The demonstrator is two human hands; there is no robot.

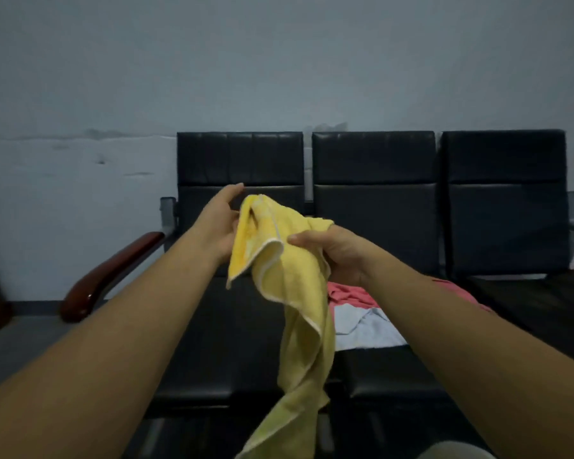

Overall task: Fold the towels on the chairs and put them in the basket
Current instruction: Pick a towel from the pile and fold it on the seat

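left hand (221, 226): raised against the top corner of the yellow towel (292, 279). One finger is straight and the rest are hidden by cloth, so can't tell if it pinches.
yellow towel: in the air in front of the left chair (239, 160), bunched and unfolded, tail hanging below the seat front.
right hand (335, 253): grips the towel's bunched middle, thumb on top, fingers curled under.
pink towel (348, 293): crumpled on the middle chair (375, 220) seat, partly behind the right forearm.
pale blue towel (368, 326): touching the pink one, nearer the seat front, also unfolded.
right chair (504, 210): seat too dark to tell if anything lies on it.
basket: not in view.
progress: early, by my read. No folded towel is visible and the yellow one looks to be at corner-finding. At least two more are left, then all go into the basket.
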